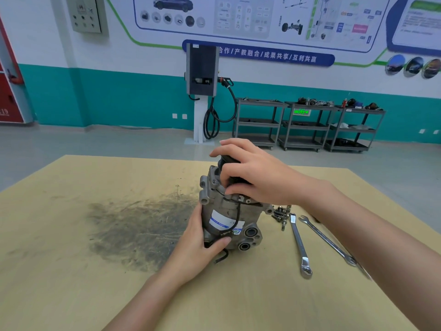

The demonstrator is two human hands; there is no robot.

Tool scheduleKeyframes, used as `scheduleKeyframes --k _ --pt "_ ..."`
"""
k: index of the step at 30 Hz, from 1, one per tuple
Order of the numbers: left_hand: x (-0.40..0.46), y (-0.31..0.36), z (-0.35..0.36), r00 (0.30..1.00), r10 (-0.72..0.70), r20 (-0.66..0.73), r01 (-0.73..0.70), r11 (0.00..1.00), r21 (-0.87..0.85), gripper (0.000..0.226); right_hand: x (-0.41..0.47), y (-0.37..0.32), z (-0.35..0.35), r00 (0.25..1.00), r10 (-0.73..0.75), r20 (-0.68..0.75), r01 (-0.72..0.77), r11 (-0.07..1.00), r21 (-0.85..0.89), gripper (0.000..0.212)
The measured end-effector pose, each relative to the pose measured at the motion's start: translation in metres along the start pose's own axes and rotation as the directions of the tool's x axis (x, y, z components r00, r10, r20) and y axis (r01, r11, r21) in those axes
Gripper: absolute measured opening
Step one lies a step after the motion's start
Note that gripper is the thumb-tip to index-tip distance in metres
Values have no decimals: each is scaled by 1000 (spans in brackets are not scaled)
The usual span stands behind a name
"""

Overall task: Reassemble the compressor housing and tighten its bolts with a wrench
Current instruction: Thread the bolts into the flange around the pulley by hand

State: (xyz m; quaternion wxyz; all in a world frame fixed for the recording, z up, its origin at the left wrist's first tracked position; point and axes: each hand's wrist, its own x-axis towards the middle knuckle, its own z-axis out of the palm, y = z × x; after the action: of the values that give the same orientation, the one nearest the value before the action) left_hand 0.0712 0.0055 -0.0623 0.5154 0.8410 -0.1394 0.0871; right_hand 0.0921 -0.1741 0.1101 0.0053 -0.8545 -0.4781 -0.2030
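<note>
On the left of the table (71,271) a dark smear of grease (133,230) stains the yellow top. Just right of it the left hand (198,244) grips the near end of the compressor housing (226,218), thumb curled over its near edge. The housing lies at the table's middle, its long axis running from near up to far and tilted. At its far end the right hand (250,175) curls round a black ribbed part (232,172), fingertips pressing down where that part meets the metal body. Both hands are on the housing, the left nearer the person. To the right, near the housing but apart from it, lies a small heap of bolts (280,215), then two wrenches (299,244) side by side. The bolts and wrenches lie on the right hand's side, so it looks better placed to fetch them, while the left steadies the housing.
</note>
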Motion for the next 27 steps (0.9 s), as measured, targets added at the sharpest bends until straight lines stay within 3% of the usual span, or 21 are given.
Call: scheduleKeyframes --k 4,10,17,20,24,27 --pt "0 0 0 1000 2 1 -2 1000 0 87 3 -2 6 999 -9 -32 7 998 -70 17" --pt "0 -1 0 1000 -4 8 4 1000 -11 88 2 7 -7 990 62 129 -75 992 97 12" --pt "2 -4 1 1000 10 -12 -10 1000 5 84 2 2 0 997 47 64 -48 999 21 26" --pt "1 -4 1 1000 15 -9 -15 1000 -9 83 1 4 -3 996 30 86 -37 996 79 27" --pt "1 -4 1 1000 13 -4 -13 1000 -19 81 2 8 -8 992 38 122 -53 991 124 8" --pt "0 -3 1 1000 4 -2 -4 1000 -16 82 2 5 -3 995 57 86 -64 994 84 17"
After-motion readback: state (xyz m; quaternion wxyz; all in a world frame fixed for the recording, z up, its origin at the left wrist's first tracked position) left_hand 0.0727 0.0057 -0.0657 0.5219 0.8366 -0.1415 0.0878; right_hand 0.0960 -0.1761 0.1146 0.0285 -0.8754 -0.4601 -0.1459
